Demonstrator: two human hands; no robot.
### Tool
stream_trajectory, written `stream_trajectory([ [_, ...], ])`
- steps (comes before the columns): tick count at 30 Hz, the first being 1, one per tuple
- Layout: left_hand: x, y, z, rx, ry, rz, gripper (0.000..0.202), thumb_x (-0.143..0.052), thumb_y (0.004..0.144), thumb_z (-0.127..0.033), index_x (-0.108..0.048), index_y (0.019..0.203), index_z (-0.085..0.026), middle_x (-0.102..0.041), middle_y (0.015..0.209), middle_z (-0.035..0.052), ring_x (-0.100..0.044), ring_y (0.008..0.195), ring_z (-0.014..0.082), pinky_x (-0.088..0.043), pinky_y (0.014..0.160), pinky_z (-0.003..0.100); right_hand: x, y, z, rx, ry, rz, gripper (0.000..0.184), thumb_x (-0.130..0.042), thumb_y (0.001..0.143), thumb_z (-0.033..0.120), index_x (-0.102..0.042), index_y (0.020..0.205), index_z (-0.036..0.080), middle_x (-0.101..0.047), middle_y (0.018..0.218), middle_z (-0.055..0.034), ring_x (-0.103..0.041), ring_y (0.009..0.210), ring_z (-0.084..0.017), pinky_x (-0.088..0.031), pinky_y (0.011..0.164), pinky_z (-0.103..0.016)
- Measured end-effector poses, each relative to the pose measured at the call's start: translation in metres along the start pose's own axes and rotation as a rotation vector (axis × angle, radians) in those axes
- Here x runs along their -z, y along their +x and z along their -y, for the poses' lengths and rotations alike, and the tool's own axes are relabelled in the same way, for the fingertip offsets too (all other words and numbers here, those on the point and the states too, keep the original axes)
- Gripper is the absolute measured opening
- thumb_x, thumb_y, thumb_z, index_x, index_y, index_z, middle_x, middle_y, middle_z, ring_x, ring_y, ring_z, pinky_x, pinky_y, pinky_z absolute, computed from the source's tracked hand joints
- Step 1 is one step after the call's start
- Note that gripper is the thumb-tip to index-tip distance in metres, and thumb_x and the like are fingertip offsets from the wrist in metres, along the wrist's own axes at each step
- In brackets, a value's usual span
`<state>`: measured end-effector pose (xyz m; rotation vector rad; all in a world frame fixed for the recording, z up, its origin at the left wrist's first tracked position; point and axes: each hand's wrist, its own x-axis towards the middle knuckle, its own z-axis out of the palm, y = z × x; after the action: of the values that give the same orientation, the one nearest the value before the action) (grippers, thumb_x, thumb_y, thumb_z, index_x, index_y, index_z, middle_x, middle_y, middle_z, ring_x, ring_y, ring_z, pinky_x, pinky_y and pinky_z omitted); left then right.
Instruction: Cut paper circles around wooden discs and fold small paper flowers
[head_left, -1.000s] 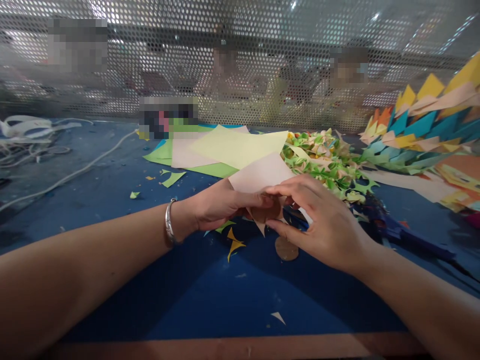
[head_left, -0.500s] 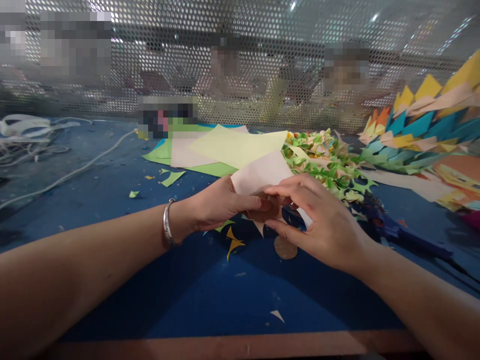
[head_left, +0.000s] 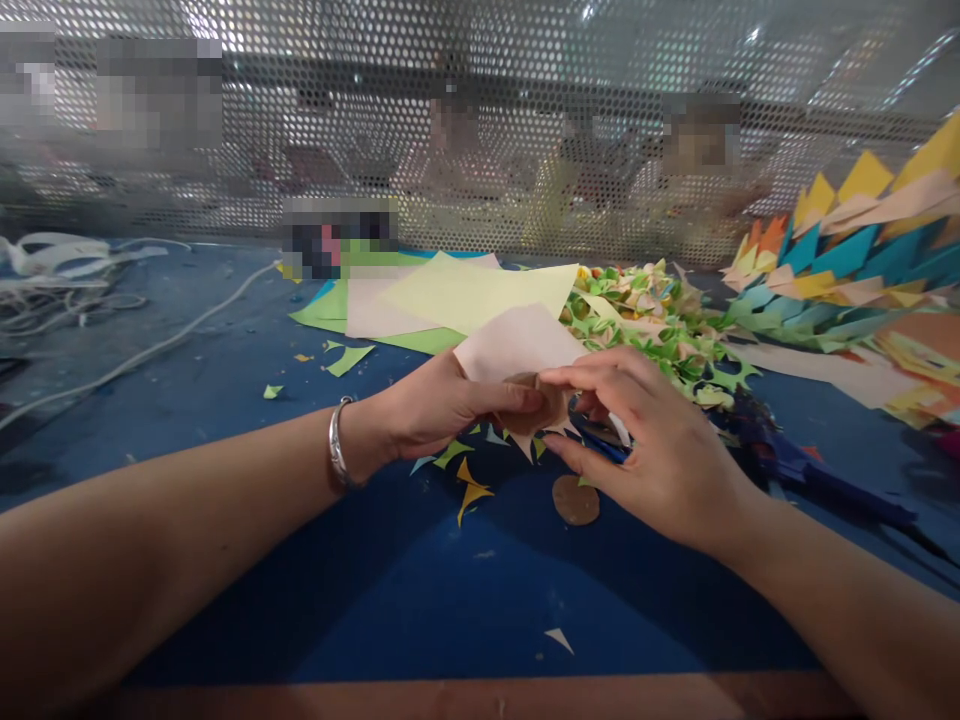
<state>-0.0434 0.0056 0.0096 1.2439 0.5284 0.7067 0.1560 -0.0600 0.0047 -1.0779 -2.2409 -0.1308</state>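
Observation:
My left hand pinches the lower edge of a pale pink sheet of paper, together with a small brown round piece under the thumb. My right hand is closed around blue-handled scissors, its fingertips touching the same paper from the right. Both hands hover just above the blue tabletop. A brown paper disc lies on the table below them, among small yellow and green offcuts. A silver bangle sits on my left wrist.
Yellow, pink and green sheets lie behind the hands. A heap of green and pink cut shapes is to the right, and stacked coloured folded papers at far right. White cords lie left. A perforated metal screen closes the back, people behind it.
The hands and pink paper have barely shifted; the paper has turned slightly and the right hand has edged a little right and up. A few more offcuts show under the hands.

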Motion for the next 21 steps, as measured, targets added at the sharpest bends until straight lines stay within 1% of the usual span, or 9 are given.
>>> stream_trajectory([
  [3,0.000,0.001,0.002,-0.019,-0.035,-0.052,0.021,-0.077,0.074,-0.012,-0.070,0.094,-0.014,-0.071,0.086,0.0026,-0.064,0.080,0.0154,-0.050,0.074,0.027,0.000,0.000,0.000,-0.046,-0.008,-0.036,0.036,-0.064,0.089,0.024,-0.056,0.123,0.021,-0.060,0.108,-0.0094,-0.062,0.085,-0.021,-0.054,0.078,-0.040],
  [6,-0.001,0.001,0.003,-0.061,-0.061,-0.087,0.025,-0.078,0.072,-0.013,-0.070,0.095,-0.014,-0.071,0.089,0.0032,-0.064,0.085,0.0166,-0.051,0.076,0.027,0.000,0.000,0.001,-0.138,0.028,-0.075,0.033,-0.066,0.088,0.026,-0.059,0.120,0.020,-0.062,0.101,-0.0068,-0.062,0.073,-0.017,-0.056,0.072,-0.036],
  [8,-0.002,0.001,0.002,-0.090,-0.079,-0.107,0.025,-0.079,0.071,-0.012,-0.069,0.095,-0.014,-0.071,0.089,0.0027,-0.064,0.085,0.0160,-0.051,0.077,0.027,0.000,-0.001,0.002,-0.207,0.073,-0.086,0.032,-0.066,0.089,0.027,-0.060,0.119,0.020,-0.064,0.095,-0.0048,-0.063,0.072,-0.016,-0.056,0.069,-0.032],
  [12,-0.008,0.000,0.001,-0.122,-0.084,-0.133,0.029,-0.078,0.072,-0.012,-0.068,0.099,-0.014,-0.072,0.093,0.0031,-0.065,0.086,0.0155,-0.053,0.079,0.026,0.000,0.001,0.004,-0.286,0.187,-0.100,0.032,-0.063,0.091,0.030,-0.058,0.121,0.020,-0.068,0.090,-0.0031,-0.069,0.080,-0.016,-0.057,0.070,-0.029],
  [14,-0.010,-0.001,0.001,-0.119,-0.057,-0.128,0.029,-0.078,0.073,-0.013,-0.069,0.100,-0.013,-0.072,0.094,0.0041,-0.066,0.087,0.0167,-0.053,0.079,0.028,0.000,0.002,0.005,-0.302,0.231,-0.111,0.030,-0.062,0.092,0.028,-0.058,0.120,0.019,-0.069,0.089,-0.0027,-0.069,0.079,-0.015,-0.057,0.069,-0.027],
  [18,-0.013,-0.003,0.001,-0.079,0.084,-0.113,0.020,-0.075,0.077,-0.019,-0.071,0.095,-0.011,-0.074,0.089,0.0069,-0.067,0.083,0.0185,-0.053,0.079,0.031,0.000,0.003,0.006,-0.305,0.213,-0.151,0.026,-0.060,0.091,0.021,-0.058,0.116,0.021,-0.067,0.082,0.0001,-0.066,0.068,-0.013,-0.056,0.066,-0.027],
  [21,-0.012,-0.004,0.002,-0.067,0.191,-0.167,0.020,-0.076,0.077,-0.022,-0.072,0.093,-0.011,-0.075,0.088,0.0085,-0.069,0.081,0.0202,-0.054,0.079,0.032,0.000,0.003,0.005,-0.289,0.217,-0.133,0.025,-0.059,0.090,0.019,-0.058,0.115,0.022,-0.068,0.082,0.0000,-0.067,0.068,-0.014,-0.055,0.064,-0.027],
])
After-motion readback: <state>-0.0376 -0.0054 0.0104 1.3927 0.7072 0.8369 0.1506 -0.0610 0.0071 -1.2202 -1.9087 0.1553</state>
